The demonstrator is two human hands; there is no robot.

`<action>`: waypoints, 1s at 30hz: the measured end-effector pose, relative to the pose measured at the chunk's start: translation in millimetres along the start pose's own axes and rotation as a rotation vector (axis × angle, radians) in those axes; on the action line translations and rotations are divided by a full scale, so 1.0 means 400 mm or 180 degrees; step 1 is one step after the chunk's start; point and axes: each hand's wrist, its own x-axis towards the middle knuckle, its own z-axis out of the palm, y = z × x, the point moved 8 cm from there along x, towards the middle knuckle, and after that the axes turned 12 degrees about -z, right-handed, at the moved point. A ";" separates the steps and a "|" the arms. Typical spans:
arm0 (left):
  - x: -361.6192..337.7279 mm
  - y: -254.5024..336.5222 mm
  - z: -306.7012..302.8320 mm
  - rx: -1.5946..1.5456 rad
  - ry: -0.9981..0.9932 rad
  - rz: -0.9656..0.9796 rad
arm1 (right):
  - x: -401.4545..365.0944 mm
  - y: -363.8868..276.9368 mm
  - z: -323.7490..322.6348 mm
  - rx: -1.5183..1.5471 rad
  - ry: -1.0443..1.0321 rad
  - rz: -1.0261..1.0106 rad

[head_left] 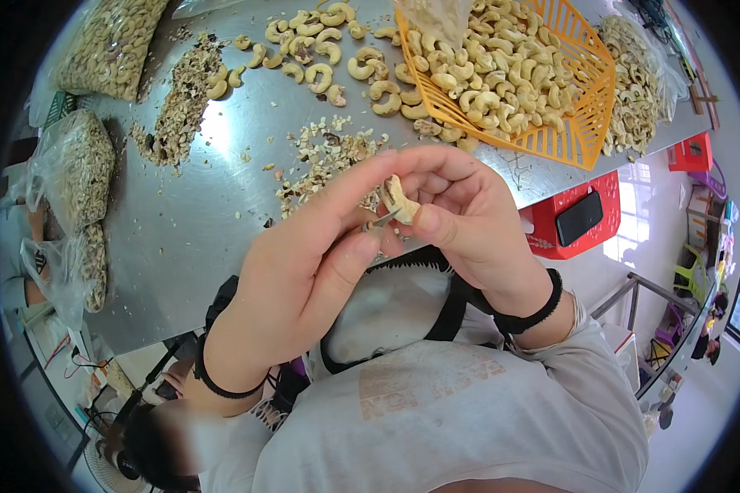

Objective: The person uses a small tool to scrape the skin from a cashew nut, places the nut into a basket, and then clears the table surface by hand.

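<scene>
My left hand (304, 271) is closed around a small knife (385, 218), whose short pointed blade shows past the thumb; its handle is hidden in the fingers. The blade tip touches or nearly touches a single cashew nut (401, 201). That cashew, pale with a brown patch, is pinched between thumb and fingers of my right hand (481, 214). Both hands meet above the near edge of the metal table (197, 255). Just beyond them lies a heap of cashew skin and crumbs (329, 156). Loose cashews (312, 49) are spread farther back.
An orange plastic basket (588, 107) full of cashews stands at the back right, beside a bag of cashews (633, 82). Filled plastic bags (82, 164) line the left edge. A phone (580, 220) rests on a red stool (543, 234). Another person (152, 448) is at lower left.
</scene>
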 end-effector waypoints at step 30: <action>-0.008 0.009 -0.014 0.0144 0.0072 0.0201 | -0.004 -0.019 0.013 -0.0172 -0.0145 -0.0159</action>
